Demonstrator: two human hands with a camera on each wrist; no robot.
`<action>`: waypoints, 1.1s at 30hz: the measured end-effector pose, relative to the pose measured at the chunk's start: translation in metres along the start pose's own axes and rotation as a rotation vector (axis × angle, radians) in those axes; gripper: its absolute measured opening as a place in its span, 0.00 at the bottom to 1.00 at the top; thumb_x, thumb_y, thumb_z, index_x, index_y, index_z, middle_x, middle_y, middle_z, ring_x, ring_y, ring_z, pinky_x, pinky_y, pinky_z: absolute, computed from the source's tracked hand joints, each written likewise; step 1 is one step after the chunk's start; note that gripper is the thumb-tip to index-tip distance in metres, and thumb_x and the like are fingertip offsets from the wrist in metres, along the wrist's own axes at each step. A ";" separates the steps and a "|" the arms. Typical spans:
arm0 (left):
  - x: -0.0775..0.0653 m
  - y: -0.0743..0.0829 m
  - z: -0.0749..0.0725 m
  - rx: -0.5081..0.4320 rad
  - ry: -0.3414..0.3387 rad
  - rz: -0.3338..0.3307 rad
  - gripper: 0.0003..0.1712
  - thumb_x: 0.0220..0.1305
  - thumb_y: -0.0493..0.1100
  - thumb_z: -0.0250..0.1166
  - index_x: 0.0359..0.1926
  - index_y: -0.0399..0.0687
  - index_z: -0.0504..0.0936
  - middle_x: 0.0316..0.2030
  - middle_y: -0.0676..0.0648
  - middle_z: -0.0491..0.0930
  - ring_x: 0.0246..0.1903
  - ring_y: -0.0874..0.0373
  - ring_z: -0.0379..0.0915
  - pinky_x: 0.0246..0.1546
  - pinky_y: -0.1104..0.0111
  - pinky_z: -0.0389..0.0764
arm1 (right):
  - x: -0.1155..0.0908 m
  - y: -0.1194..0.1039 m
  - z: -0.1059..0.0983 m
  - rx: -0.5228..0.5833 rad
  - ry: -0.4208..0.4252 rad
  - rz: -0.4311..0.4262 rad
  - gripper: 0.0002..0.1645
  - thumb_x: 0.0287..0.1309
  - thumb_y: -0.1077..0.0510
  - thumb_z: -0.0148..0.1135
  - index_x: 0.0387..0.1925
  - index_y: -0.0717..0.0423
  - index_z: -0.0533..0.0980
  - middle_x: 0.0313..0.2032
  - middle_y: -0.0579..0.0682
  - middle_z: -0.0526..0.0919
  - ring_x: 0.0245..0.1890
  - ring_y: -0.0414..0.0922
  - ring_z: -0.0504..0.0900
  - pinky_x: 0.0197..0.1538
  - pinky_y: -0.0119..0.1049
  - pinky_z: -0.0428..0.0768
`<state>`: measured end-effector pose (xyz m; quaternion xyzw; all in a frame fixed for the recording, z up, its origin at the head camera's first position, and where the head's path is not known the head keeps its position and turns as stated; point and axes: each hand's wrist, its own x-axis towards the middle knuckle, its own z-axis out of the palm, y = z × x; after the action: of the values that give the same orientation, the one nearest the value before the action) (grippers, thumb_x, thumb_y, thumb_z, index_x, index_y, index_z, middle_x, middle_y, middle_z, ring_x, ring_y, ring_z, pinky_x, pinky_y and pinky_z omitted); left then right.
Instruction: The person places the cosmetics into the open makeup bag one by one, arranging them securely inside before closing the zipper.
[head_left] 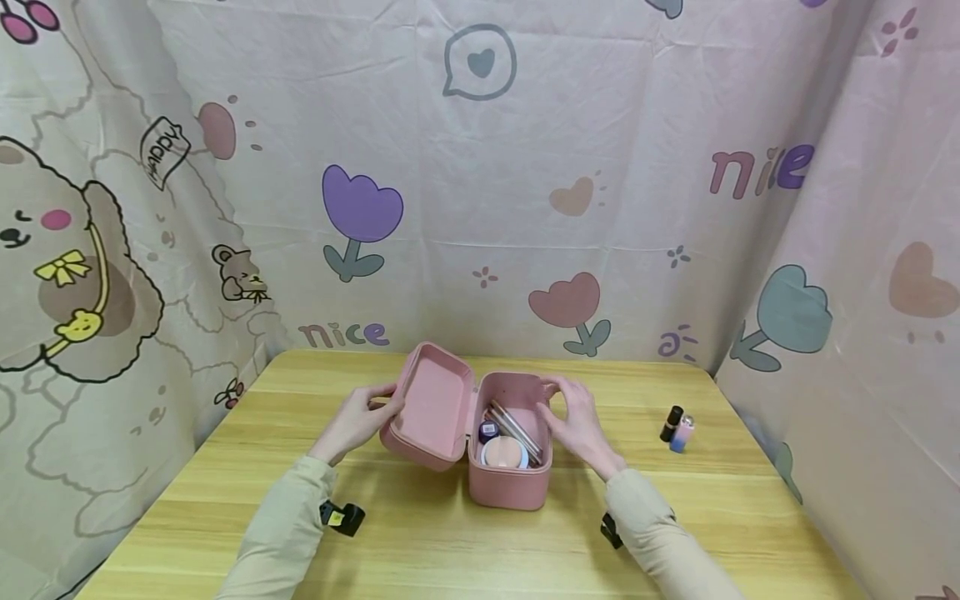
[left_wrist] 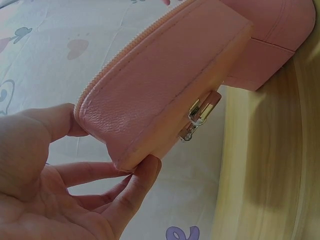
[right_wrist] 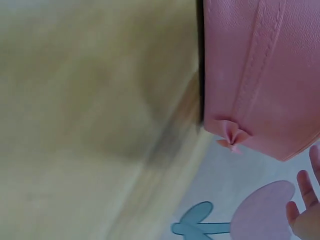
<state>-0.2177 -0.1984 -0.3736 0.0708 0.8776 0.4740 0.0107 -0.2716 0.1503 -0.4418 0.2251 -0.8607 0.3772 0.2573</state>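
The pink case (head_left: 510,490) stands open on the counter (head_left: 408,546). A round compact (head_left: 504,452), a dark jar (head_left: 488,431) and slim rods (head_left: 516,427) lie inside, presumably for storage together. The left hand (head_left: 354,423) pinches the lid (head_left: 437,392), its grip parted about the lid's edge, thumb at the zipper side; this probably supports the lid's weight. The right hand (head_left: 576,422) has a partly open grip, thumb and finger spread at the body's rim; it appears to pinch there, likely to steady the case. Two small tubes (head_left: 682,435) stand apart, right.
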 end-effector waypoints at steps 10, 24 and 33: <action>-0.001 -0.001 -0.001 -0.007 -0.009 -0.001 0.32 0.74 0.44 0.57 0.70 0.27 0.66 0.68 0.28 0.69 0.61 0.36 0.76 0.56 0.53 0.83 | -0.020 0.016 -0.006 0.198 0.149 0.228 0.25 0.54 0.69 0.68 0.55 0.67 0.75 0.47 0.64 0.83 0.51 0.58 0.78 0.59 0.48 0.72; 0.000 -0.001 0.000 -0.001 -0.005 -0.002 0.32 0.74 0.44 0.58 0.70 0.28 0.66 0.67 0.29 0.70 0.60 0.37 0.77 0.55 0.54 0.84 | -0.043 0.034 -0.041 0.106 0.502 0.212 0.27 0.52 0.72 0.68 0.56 0.69 0.75 0.49 0.67 0.80 0.50 0.43 0.72 0.59 0.30 0.63; 0.000 -0.002 0.000 -0.005 -0.021 0.006 0.32 0.74 0.45 0.57 0.70 0.28 0.66 0.68 0.29 0.70 0.61 0.37 0.77 0.56 0.53 0.83 | -0.060 0.064 -0.080 0.013 0.690 0.422 0.26 0.52 0.70 0.64 0.55 0.70 0.74 0.48 0.65 0.72 0.49 0.50 0.68 0.54 0.34 0.62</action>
<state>-0.2176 -0.1996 -0.3751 0.0785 0.8761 0.4754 0.0184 -0.2408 0.2623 -0.4664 -0.0946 -0.7487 0.4808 0.4464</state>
